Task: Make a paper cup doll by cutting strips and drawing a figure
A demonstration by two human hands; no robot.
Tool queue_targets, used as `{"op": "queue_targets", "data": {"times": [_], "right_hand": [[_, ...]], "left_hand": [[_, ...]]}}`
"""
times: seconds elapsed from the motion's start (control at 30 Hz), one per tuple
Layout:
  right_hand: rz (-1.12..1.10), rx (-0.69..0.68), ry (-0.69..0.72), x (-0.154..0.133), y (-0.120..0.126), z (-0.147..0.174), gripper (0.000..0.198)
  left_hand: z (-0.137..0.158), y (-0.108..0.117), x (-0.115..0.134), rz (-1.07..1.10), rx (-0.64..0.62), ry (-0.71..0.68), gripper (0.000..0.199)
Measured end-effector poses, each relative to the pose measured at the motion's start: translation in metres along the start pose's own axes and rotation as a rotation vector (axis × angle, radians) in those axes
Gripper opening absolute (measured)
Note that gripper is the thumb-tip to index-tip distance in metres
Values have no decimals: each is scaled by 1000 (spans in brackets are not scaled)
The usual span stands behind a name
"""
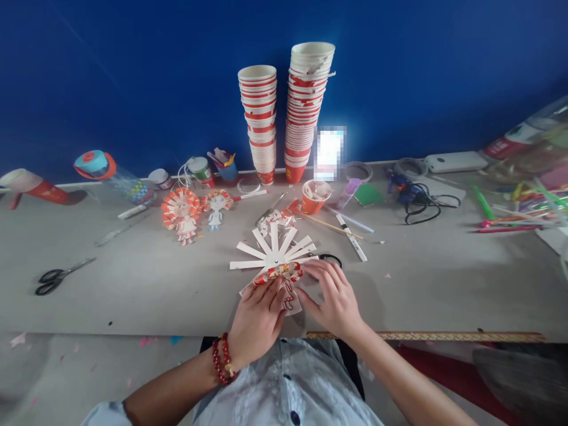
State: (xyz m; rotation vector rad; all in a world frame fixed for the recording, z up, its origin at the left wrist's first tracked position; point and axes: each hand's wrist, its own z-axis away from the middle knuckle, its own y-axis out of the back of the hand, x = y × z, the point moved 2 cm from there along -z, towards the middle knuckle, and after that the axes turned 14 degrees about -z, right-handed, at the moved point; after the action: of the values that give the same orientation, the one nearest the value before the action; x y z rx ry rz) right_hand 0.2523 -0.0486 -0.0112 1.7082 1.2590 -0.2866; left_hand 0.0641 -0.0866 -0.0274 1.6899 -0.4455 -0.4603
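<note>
Paper cutout (270, 259) sits under left hand (257, 319), likely for steadiness, grip unclear; right hand (335, 299) loosely spread at right edge.

Cut cup (274, 238) at frame centre had white strips and a red-and-gold curled edge. Cup stacks (261, 127), upper centre, were white with red bands; wall (146, 77) behind was plain deep blue, table (137, 254) grey. Bead bracelet (226, 355), lower centre, was dark red; scissors handles (57, 274), left, black.

We see a pale blue shirt (257, 390) with dark round buttons (295, 418) and, around the left wrist (240, 355), two strands of red beads (217, 361) with a gold-coloured charm (229, 370).
</note>
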Motion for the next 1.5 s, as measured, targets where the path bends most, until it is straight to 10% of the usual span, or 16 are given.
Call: {"op": "queue_targets", "data": {"times": [0.17, 0.5, 1.5], "right_hand": [[-40, -213, -17, 17, -10, -29, 40], [-152, -221, -196, 35, -26, -42, 28], [-207, -273, -155, 44, -31, -41, 23]], "left_hand": [[-1, 2, 0, 23, -8, -4, 41], [-1, 3, 1, 39, -27, 7, 43], [2, 7, 4, 62, -21, -8, 34]]}}
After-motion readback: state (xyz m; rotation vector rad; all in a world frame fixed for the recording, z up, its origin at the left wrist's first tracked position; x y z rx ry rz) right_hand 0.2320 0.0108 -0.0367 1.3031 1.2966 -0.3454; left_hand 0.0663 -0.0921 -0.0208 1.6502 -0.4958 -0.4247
